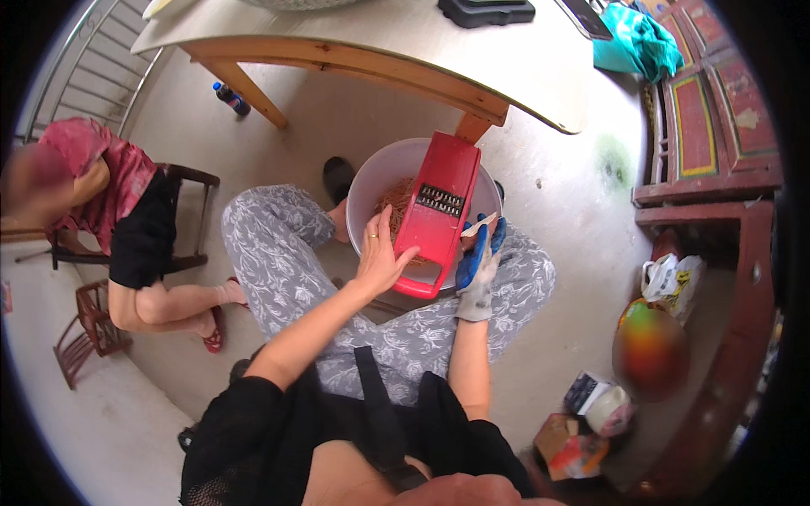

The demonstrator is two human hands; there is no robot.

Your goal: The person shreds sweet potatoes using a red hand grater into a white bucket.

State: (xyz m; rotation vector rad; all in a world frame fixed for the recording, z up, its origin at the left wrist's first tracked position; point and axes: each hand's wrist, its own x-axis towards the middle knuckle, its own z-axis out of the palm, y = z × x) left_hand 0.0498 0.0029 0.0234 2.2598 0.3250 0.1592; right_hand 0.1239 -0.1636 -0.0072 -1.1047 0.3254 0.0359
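A red mandoline slicer [437, 211] leans over a large white bowl [369, 181] that rests between my knees. Orange shreds [395, 199] lie in the bowl. My left hand [380, 253], with a ring on one finger, holds the slicer's left edge. My right hand [478, 263] wears a grey glove with blue fingers and grips a small pale piece of vegetable [477, 225] at the slicer's right edge. My legs are in grey flowered trousers [278, 253].
A wooden table [363, 51] stands just beyond the bowl. Another person [118, 219] sits on a chair at the left. A dark red cabinet [717, 135] lines the right side, with bags and boxes [591, 413] on the floor. A bottle [229, 99] lies under the table.
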